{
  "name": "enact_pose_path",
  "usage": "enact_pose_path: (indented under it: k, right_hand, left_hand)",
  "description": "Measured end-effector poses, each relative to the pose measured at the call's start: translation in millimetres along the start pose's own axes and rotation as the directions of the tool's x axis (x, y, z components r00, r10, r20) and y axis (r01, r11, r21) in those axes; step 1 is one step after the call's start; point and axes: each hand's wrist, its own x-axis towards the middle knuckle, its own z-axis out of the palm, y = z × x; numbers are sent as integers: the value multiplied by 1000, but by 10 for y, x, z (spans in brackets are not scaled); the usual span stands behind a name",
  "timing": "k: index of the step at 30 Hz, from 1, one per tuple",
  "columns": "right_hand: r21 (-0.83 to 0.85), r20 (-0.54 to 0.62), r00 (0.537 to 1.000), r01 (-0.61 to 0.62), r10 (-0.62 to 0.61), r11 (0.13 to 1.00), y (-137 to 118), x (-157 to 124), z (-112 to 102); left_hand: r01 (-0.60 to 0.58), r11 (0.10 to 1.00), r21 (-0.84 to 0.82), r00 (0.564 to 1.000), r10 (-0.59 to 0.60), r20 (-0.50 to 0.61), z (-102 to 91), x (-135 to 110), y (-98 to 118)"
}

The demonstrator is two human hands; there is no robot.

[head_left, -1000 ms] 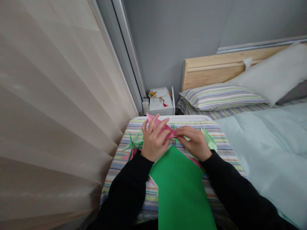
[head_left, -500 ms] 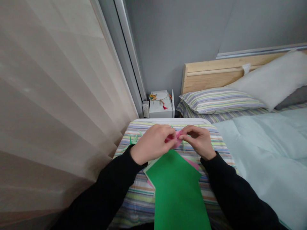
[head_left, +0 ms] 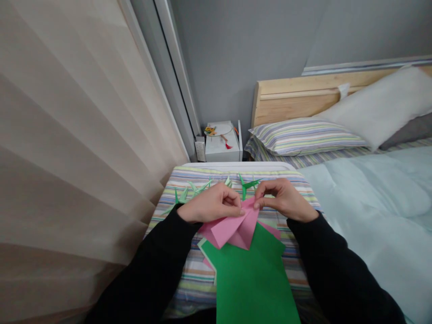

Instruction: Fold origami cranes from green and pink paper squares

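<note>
"What are the hands doing?"

"Both are grasping a folded pink origami paper [head_left: 232, 229]. The left hand [head_left: 211, 204] pinches it near the top edge, and the right hand [head_left: 283, 200] holds its upper corner between thumb and fingers."

"Where's the paper?"

"Between the 2 hands, its lower points lying over a green paper sheet [head_left: 253, 279]."

"What's nearby?"

"Green origami pieces [head_left: 245, 186] sit just beyond the hands on a striped mattress [head_left: 168, 234]. Black sleeves [head_left: 337, 265] cover both arms."

"Further out?"

"A pale blue duvet [head_left: 381, 211] lies to the right, below a striped pillow [head_left: 303, 137] and a wooden headboard [head_left: 303, 96]. A sheer curtain [head_left: 74, 135] hangs to the left, and a white box [head_left: 222, 150] stands ahead."
</note>
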Motion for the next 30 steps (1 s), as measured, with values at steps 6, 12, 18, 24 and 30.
enact_pose_path:
  k: [6, 12, 18, 24, 30]
  right_hand:
    - [-30, 20, 1000, -15, 16, 999, 63, -2, 47]
    - [-1, -17, 1000, -23, 23, 1000, 73, -17, 77]
    - [57, -34, 998, -58, 60, 997, 38, -35, 70]
    - [72, -63, 995, -68, 72, 995, -24, -51, 114]
    - [100, -113, 992, -45, 56, 994, -5, -53, 143]
  left_hand:
    - [-26, 999, -44, 999, 27, 36, 68, -16, -58]
    - [-47, 999, -20, 997, 46, -57, 148, 18, -105]
    - [-73, 990, -118, 994, 62, -90, 176, 29, -127]
    - [-40, 987, -155, 997, 30, -67, 168, 7, -108]
    - [-47, 971, -234, 995, 25, -96, 186, 22, -126]
